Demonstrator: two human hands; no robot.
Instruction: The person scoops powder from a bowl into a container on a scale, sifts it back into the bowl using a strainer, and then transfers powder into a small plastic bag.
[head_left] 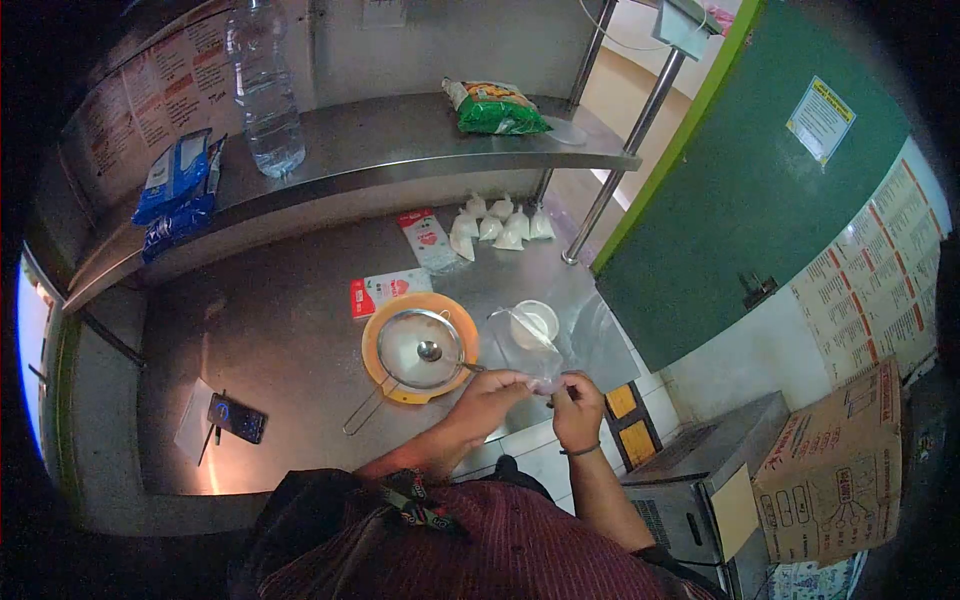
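Both of my hands pinch the edge of a clear plastic bag (528, 358) in front of my body, my left hand (495, 395) on one side and my right hand (578, 412) on the other. The bag hangs thin and see-through toward a small white tub (538, 318) on the steel counter. Left of the hands, an orange bowl (372, 352) holds white powder. A wire strainer (392, 318) lies across this bowl, its handle pointing toward me. A metal spoon (430, 351) rests at the strainer, its handle reaching toward my left hand.
Several small knotted bags of white powder (510, 230) stand behind, beside two red-and-white packets (425, 240). A phone (237, 418) lies at left. The shelf (380, 150) above bears a water bottle (265, 95) and a green packet (498, 110). A cardboard box (835, 470) sits right.
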